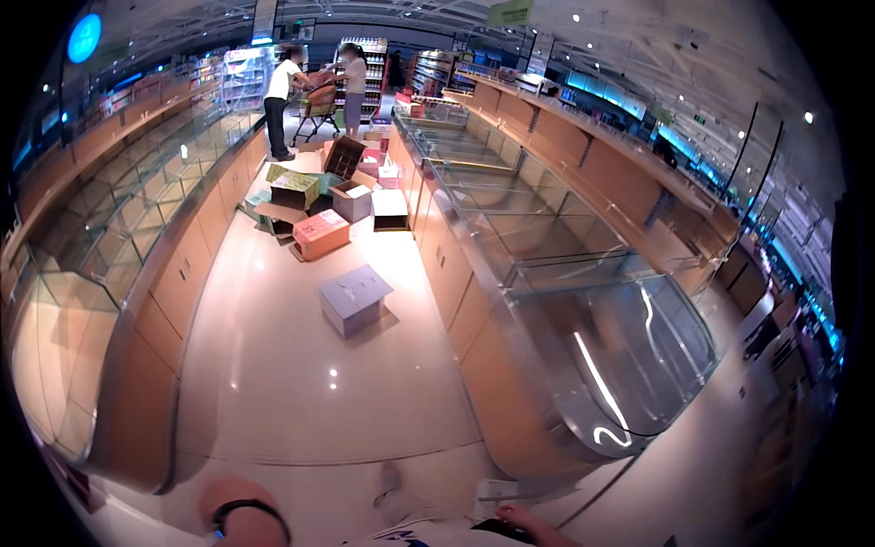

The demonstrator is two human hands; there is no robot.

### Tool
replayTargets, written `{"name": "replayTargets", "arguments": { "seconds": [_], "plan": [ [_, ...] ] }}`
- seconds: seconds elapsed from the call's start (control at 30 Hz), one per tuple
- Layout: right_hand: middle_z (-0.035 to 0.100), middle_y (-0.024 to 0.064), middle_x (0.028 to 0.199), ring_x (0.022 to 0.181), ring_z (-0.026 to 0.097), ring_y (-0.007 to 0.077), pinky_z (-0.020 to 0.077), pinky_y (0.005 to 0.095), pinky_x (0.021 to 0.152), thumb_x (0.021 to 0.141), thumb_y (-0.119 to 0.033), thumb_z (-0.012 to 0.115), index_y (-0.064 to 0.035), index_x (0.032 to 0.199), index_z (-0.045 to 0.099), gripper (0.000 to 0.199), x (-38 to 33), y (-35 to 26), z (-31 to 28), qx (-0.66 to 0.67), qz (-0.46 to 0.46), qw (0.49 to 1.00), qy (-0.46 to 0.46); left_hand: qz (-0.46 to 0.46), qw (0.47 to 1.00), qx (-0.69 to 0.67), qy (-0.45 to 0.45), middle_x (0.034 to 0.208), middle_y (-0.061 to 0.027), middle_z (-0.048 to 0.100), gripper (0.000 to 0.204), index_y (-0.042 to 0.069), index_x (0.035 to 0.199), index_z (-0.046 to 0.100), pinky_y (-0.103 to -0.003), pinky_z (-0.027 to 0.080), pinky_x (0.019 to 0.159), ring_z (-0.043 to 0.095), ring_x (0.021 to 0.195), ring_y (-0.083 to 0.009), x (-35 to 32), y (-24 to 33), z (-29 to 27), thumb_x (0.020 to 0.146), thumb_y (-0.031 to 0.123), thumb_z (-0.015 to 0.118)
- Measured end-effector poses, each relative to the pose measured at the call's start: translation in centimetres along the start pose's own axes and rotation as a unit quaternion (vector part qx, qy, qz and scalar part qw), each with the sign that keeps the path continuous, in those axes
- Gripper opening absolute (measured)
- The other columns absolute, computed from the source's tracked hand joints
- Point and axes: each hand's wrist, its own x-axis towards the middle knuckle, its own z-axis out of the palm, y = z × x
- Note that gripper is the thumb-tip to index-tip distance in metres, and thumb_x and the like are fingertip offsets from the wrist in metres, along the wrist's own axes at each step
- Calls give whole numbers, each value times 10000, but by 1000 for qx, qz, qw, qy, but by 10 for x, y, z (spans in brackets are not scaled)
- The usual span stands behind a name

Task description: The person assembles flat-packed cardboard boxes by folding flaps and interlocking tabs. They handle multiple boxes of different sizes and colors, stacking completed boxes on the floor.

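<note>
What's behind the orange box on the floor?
Behind the orange box, an open grey carton and a green carton show. It covers the floor right behind it, so that part's hidden.

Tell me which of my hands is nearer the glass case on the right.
Right. Your right hand is just below the near end of the glass case in view; your left hand is well off to its left.

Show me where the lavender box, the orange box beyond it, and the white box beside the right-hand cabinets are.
Lavender box (356, 291): head view, on its top face.
Orange box (325, 240): head view, on its near side.
White box (391, 201): head view, on its pale upper face.
</note>
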Motion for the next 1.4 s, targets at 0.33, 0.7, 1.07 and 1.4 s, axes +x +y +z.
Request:
{"name": "replayTargets", "arguments": {
  "seconds": [0.33,0.7,1.07,1.4],
  "plan": [
    [632,86,994,1027,534,175,319,295,969,856,-381,496,-57,1126,585,431,192,-298,-108,39,-14,959,-280,-683,548,16,-483,877,-109,610,190,55,925,605,-355,479,706,583,799,-288,-378,-138,-48,810,206,583],
    [627,126,885,861,558,215,380,347,796,837,-340,495,-26,1020,597,377,295,-507,-203,-86,-62,946,-305,-830,230,124,-493,867,-149,623,304,55,943,636,-374,484,714,608,804,-286,-655,-199,-189,802,318,578],
    [622,166,776,694,582,254,441,399,623,818,-298,495,5,914,608,338,481,-776,-256,-240,-204,949,-33,-858,206,94,-461,908,-152,630,378,43,1003,616,-384,472,772,594,850,-310,-905,-453,-259,777,342,572],
    [644,125,936,834,623,257,476,356,792,788,-356,538,-63,1048,608,398,705,-961,-286,-270,-148,951,-23,-852,150,100,-491,919,-208,621,325,9,927,633,-421,457,775,586,877,-349,-996,-539,-275,784,275,513]
  ]
}}
